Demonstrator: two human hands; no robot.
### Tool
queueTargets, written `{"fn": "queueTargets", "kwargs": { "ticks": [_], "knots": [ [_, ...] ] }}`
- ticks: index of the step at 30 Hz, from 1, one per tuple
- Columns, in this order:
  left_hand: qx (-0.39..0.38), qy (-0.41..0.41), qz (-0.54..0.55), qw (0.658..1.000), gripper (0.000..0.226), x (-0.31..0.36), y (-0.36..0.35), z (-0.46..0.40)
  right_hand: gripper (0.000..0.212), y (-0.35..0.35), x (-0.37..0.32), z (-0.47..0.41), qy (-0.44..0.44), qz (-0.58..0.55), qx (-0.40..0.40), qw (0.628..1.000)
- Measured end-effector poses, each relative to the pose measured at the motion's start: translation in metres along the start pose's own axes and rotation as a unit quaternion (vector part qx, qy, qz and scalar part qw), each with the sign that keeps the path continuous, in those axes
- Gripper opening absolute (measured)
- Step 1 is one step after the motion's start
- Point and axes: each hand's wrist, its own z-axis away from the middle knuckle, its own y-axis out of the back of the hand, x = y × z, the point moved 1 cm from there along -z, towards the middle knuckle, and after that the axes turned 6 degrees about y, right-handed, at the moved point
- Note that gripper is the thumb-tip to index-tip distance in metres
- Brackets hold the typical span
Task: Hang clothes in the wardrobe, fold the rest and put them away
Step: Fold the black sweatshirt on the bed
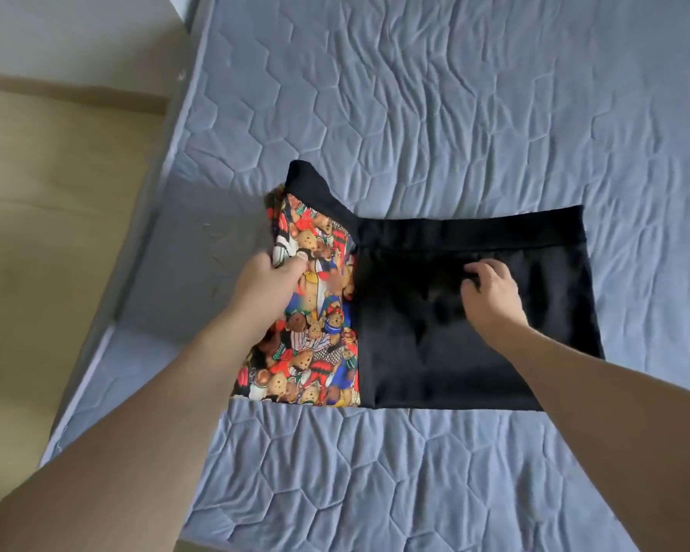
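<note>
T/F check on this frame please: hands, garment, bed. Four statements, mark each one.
1. The left hand pinches the teddy-bear-print panel of the black garment. True.
2. The right hand hangs in the air. False: it rests on the black fabric.
3. The garment lies on a blue quilted mattress. True.
4. The garment hangs on a hanger. False: it lies flat, no hanger in view.

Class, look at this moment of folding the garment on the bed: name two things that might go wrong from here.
1. The left hand pinches only the edge of the printed panel, so it may slip and the fold come out crooked.
2. The garment lies near the mattress edge; a pull leftward might drag it off.
3. The right hand may bunch the black cloth.
</note>
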Motion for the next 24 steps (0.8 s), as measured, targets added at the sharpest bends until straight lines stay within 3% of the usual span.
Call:
{"fn": "queueTargets", "kwargs": {
  "ticks": [4,9,13,16,20,22,24],
  "knots": [
    [-0.039,-0.053,-0.062,0.996,0.03,0.05,-0.054,0.06,0.025,0.048,0.045,0.013,-0.141,-0.14,-0.048,0.979],
    [-0.067,-0.103,-0.234,0.964,0.021,0.107,-0.151,0.124,0.016,0.096,0.077,0.03,-0.255,-0.361,-0.126,0.888],
    [-0.074,-0.13,-0.277,0.949,0.02,0.139,-0.231,0.153,0.029,0.132,0.11,0.047,-0.291,-0.454,-0.121,0.834],
    [-0.078,-0.133,-0.288,0.945,0.029,0.151,-0.291,0.162,0.045,0.144,0.148,0.06,-0.32,-0.537,-0.111,0.773],
    [-0.206,-0.114,-0.336,0.912,0.033,0.153,-0.355,0.16,0.053,0.15,0.189,0.071,-0.321,-0.612,-0.118,0.713],
    [-0.169,-0.188,-0.38,0.89,0.029,0.16,-0.364,0.15,0.04,0.147,0.196,0.075,-0.301,-0.571,-0.134,0.752],
    [-0.058,-0.294,-0.413,0.86,0.024,0.171,-0.363,0.131,0.042,0.133,0.203,0.076,-0.268,-0.45,-0.136,0.841]
  ]
}}
